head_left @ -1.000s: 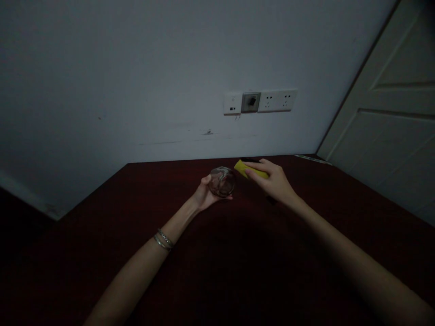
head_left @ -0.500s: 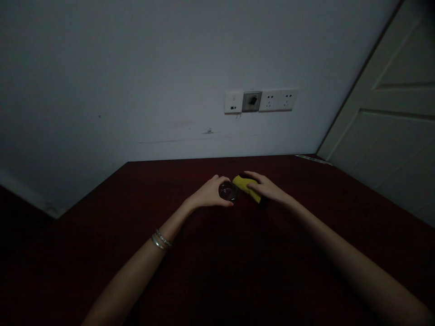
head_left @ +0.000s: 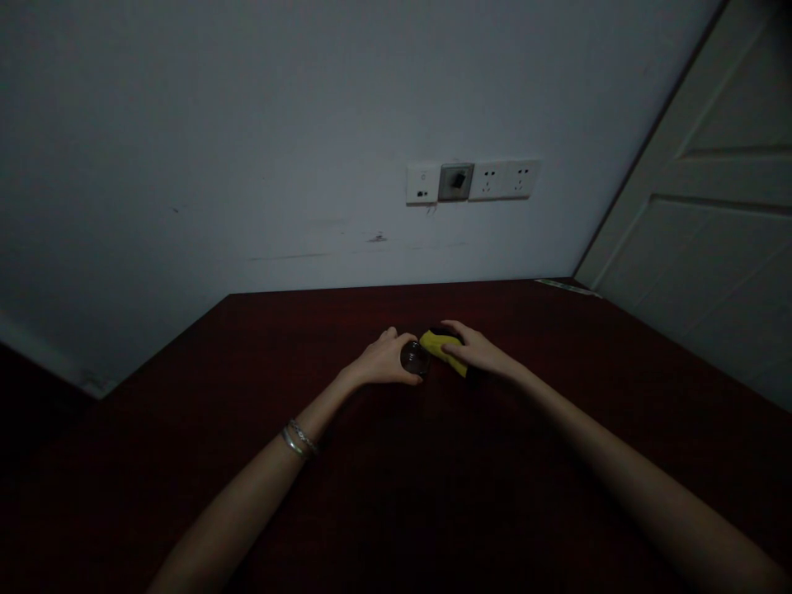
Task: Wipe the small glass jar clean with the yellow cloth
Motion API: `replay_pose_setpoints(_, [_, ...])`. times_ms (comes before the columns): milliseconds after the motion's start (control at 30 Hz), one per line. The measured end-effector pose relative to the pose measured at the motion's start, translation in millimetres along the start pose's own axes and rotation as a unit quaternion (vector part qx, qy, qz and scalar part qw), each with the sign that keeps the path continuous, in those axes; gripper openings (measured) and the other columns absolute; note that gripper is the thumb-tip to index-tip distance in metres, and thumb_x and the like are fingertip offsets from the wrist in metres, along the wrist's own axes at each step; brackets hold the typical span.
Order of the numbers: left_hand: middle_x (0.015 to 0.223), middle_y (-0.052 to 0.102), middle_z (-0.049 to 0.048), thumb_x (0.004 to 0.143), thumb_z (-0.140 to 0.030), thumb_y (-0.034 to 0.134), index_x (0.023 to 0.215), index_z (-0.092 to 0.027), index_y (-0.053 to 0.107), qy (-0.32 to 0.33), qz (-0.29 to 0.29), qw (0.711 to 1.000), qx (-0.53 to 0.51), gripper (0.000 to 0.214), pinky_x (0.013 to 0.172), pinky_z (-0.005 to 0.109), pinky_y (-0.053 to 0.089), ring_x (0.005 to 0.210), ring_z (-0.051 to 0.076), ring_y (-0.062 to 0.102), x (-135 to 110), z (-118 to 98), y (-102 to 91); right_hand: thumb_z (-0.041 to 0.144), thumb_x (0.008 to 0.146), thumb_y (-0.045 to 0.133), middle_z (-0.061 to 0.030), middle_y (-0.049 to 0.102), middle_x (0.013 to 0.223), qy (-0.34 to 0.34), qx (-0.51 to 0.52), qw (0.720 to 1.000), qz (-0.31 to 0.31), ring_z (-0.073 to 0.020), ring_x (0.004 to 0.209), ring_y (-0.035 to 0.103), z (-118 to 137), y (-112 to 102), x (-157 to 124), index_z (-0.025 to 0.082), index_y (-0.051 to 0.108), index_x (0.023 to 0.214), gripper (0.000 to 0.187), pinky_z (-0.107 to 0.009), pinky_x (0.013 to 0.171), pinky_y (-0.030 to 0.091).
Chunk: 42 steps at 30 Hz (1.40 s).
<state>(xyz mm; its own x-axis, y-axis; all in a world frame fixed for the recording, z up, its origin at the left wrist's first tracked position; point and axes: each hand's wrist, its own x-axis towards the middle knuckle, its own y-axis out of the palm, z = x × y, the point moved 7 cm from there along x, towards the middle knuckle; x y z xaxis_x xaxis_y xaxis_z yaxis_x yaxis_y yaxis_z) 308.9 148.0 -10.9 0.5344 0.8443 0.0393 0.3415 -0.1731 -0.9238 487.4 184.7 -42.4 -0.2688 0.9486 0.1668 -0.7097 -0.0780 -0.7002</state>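
Note:
My left hand (head_left: 388,360) is curled round a small clear round glass (head_left: 414,358), thumb on the near side and fingers on the far side. My right hand (head_left: 476,348) grips a yellow and black item (head_left: 443,345), which looks like a folded cloth or a sponge; the dim light hides its exact kind. Its left end is up against the rim of the glass or very close to it. Both hands are low over the dark red table (head_left: 309,330). Two silver bracelets (head_left: 299,437) circle my left wrist.
Behind the table stands a pale wall (head_left: 216,124) with a row of sockets and switches (head_left: 473,181). A panelled door (head_left: 711,214) is on the right. A thin pale strip (head_left: 568,287) lies along the table's far right edge. The room is dim.
Both hands, with the glass and the yellow item, have come slightly nearer to me. The yellow item has shifted a little left, closer to the glass.

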Motion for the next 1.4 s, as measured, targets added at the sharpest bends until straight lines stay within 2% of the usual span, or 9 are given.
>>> replay_pose_setpoints(267, [0.103,0.045,0.0062,0.056,-0.048,0.075,0.123,-0.023,0.05,0.014,-0.001,1.0,-0.018,0.076,0.083,0.038,0.048,0.097,0.027,0.055,3.0,0.1,4.9,0.034,0.078,0.059,-0.0163,0.057,0.13,-0.008,-0.036,0.999,0.004,-0.0289,0.114,0.058,9.9,2.2,-8.9,0.016,0.034,0.141,0.07,-0.043,0.097,0.044])
replay_pose_setpoints(400, [0.101,0.045,0.0054,0.055,-0.047,0.076,0.123,-0.023,0.051,0.016,-0.002,0.999,-0.029,0.076,0.084,0.038,0.048,0.096,0.027,0.054,4.3,1.7,6.2,0.038,0.078,0.06,-0.0149,0.056,0.132,-0.009,-0.064,0.998,-0.002,-0.0301,0.114,0.058,8.7,0.4,-10.2,0.019,0.035,0.141,0.07,-0.044,0.095,0.045])
replay_pose_setpoints(567, [0.1,0.045,0.0054,0.057,-0.046,0.075,0.123,-0.021,0.051,0.022,0.004,0.999,-0.044,0.074,0.086,0.038,0.047,0.097,0.026,0.054,4.4,1.7,8.1,0.044,0.08,0.056,-0.017,0.058,0.128,0.005,-0.09,0.996,-0.006,-0.0319,0.114,0.057,2.6,-0.9,-8.7,0.016,0.04,0.137,0.066,-0.044,0.094,0.045])
replay_pose_setpoints(700, [0.101,0.045,0.0056,0.056,-0.047,0.075,0.123,-0.022,0.052,0.016,0.002,0.999,-0.046,0.075,0.086,0.039,0.047,0.097,0.026,0.054,4.7,4.5,9.9,0.049,0.082,0.054,-0.0178,0.061,0.12,0.013,-0.081,0.996,-0.031,-0.0307,0.107,0.06,-1.1,-5.1,-5.4,0.014,0.04,0.137,0.067,-0.044,0.09,0.047])
replay_pose_setpoints(833, [0.102,0.046,0.0053,0.057,-0.046,0.075,0.122,-0.022,0.052,0.02,-0.001,0.998,-0.052,0.074,0.087,0.04,0.047,0.098,0.026,0.054,5.6,6.7,12.1,0.045,0.084,0.053,-0.013,0.064,0.107,-0.009,-0.051,0.996,-0.077,-0.025,0.097,0.063,3.2,-13.8,-3.8,0.015,0.042,0.134,0.06,-0.04,0.089,0.048])
replay_pose_setpoints(967, [0.103,0.047,0.0052,0.056,-0.045,0.076,0.123,-0.023,0.051,0.022,0.003,0.998,-0.062,0.074,0.087,0.041,0.047,0.098,0.027,0.054,5.4,7.7,14.9,0.04,0.083,0.055,-0.0123,0.063,0.11,-0.034,-0.028,0.993,-0.11,-0.0241,0.102,0.061,10.9,-22.0,-5.8,0.017,0.043,0.133,0.056,-0.041,0.091,0.047])
replay_pose_setpoints(1267, [0.108,0.05,0.0079,0.058,-0.045,0.074,0.127,-0.022,0.048,0.023,0.014,0.998,-0.062,0.077,0.089,0.041,0.047,0.103,0.03,0.055,3.1,4.8,14.6,0.035,0.08,0.058,-0.0126,0.063,0.115,-0.07,-0.017,0.993,-0.093,-0.0255,0.109,0.06,21.8,-25.6,-10.8,0.017,0.038,0.136,0.063,-0.045,0.098,0.042])
replay_pose_setpoints(1400, [0.121,0.05,0.0151,0.062,-0.043,0.07,0.138,-0.02,0.035,0.014,0.023,0.999,-0.021,0.088,0.088,0.044,0.046,0.111,0.036,0.054,-1.7,-0.9,14.3,0.037,0.077,0.063,-0.0115,0.061,0.123,-0.084,0.013,0.995,-0.046,-0.0261,0.114,0.057,28.1,-21.1,-14.3,0.02,0.034,0.14,0.071,-0.048,0.102,0.039])
